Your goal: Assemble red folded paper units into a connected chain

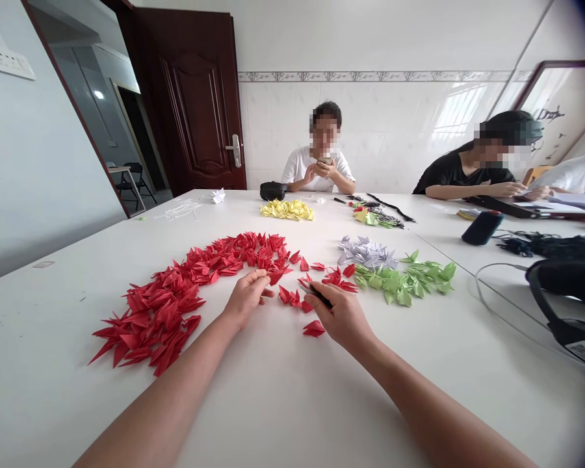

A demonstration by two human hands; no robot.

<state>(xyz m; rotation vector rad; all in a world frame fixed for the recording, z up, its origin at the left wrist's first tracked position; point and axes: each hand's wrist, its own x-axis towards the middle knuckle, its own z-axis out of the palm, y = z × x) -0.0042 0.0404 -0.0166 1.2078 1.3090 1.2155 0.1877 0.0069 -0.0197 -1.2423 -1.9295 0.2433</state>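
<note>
My left hand [246,298] hangs over the table with its fingers closed on a folded red paper unit [275,276], at the edge of a large curved heap of red paper units [158,305]. My right hand [338,315] grips a slim black tool [320,296], whose tip is among loose red units [305,283]. The tool's tip is partly hidden by my fingers. Another red unit [314,329] lies alone on the table below my hands.
Piles of lilac [365,253], green [402,279] and yellow [287,209] paper units lie on the white table [43,312]. Two seated people [316,162] [463,175] are across and right. A black headset [565,292] and dark cables lie at right.
</note>
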